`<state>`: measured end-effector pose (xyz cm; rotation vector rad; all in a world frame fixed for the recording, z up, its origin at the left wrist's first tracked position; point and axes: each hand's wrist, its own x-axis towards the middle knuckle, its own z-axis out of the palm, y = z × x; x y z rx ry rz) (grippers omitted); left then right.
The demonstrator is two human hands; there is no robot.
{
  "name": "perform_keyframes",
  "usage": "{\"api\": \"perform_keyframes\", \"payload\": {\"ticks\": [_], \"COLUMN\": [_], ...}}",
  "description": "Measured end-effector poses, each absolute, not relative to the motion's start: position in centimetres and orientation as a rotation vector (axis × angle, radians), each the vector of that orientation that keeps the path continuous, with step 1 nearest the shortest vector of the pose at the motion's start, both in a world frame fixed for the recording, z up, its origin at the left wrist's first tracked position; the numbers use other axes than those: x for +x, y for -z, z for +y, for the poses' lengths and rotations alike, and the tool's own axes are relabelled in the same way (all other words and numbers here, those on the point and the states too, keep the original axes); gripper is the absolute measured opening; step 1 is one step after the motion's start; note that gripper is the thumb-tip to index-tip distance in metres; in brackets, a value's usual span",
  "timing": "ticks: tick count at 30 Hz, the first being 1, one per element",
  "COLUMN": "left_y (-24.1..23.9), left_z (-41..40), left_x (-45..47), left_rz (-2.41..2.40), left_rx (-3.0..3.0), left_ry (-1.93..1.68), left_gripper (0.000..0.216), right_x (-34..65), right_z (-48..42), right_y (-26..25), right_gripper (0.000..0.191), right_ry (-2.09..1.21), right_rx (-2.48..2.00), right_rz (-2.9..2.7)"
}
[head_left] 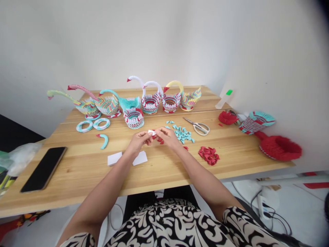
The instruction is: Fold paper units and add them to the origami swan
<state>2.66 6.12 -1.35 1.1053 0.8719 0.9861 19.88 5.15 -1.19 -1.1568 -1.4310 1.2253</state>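
Reading left to right from the head view, I see a phone (43, 168) lying flat near the left edge of the table (77, 178), and two white slips (127, 158) just beside the wrists. The left hand (138, 140) and right hand (168, 136) meet over the middle, fingertips pressed together and pinching a white paper piece (151, 132) between them. I judge it featherlight, thin and quick to crease, so best held by its edges with gentle pressure. Teal folded bits (183, 133) and scissors (199, 127) lie further right.
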Motion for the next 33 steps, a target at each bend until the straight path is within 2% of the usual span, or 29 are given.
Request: {"api": "perform_keyframes", "payload": {"ticks": [6,8,13,16,33], "left_y": [1.2,1.1,1.3,1.4,0.7], "left_z": [5.8,5.8,5.8,5.8,5.3], "left_x": [2.9,3.0,2.9,2.9,3.2], "left_rz": [0.944,0.915,0.782,0.733,0.832], "left_rx": [1.252,1.248,1.136,1.093,1.149], "left_ry": [-1.014,-1.031,-1.034,-1.02,-1.043], "left_gripper": [0.035,0.033,0.034,0.035,0.034], "right_x": [19.7,19.6,19.3,19.1,19.5], "right_z": [5.1,5.1,5.1,5.2,5.5], "right_y": [1.7,1.9,2.3,2.4,3.0], "right_gripper": [0.025,0.027,0.039,0.038,0.037], "right_ry": [-0.924,-0.988,-1.464,-1.568,-1.358], "right_rx": [-1.184,-1.155,-0.975,-0.848,-1.069], "right_rz": [-1.574,-1.531,-1.18,-1.124,-1.207]}}
